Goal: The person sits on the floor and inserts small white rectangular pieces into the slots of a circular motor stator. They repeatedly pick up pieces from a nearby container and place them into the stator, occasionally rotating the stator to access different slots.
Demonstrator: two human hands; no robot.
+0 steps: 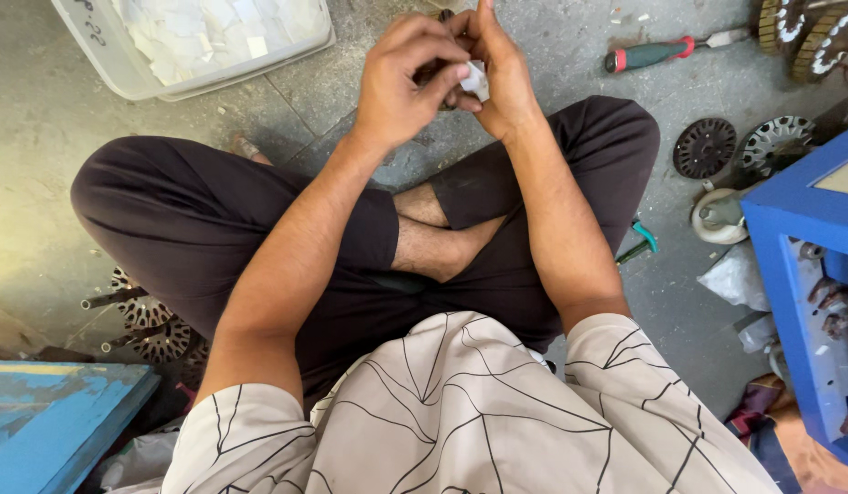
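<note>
I sit cross-legged on a grey concrete floor. My left hand (406, 78) and my right hand (502, 64) meet above my knees at the top of the view. Together they pinch a small white piece (476, 80), which shows between the fingers. A dark part sits behind the fingers, mostly hidden, so its shape is unclear. Both hands have their fingers curled around what they hold.
A white plastic tub (122, 64) of several white pieces stands top left. A red-and-green handled screwdriver (657, 52) lies top right. Round slotted metal discs (705, 146) lie right; more discs (154, 325) left. A blue frame (799, 265) stands right, a blue board (49, 416) bottom left.
</note>
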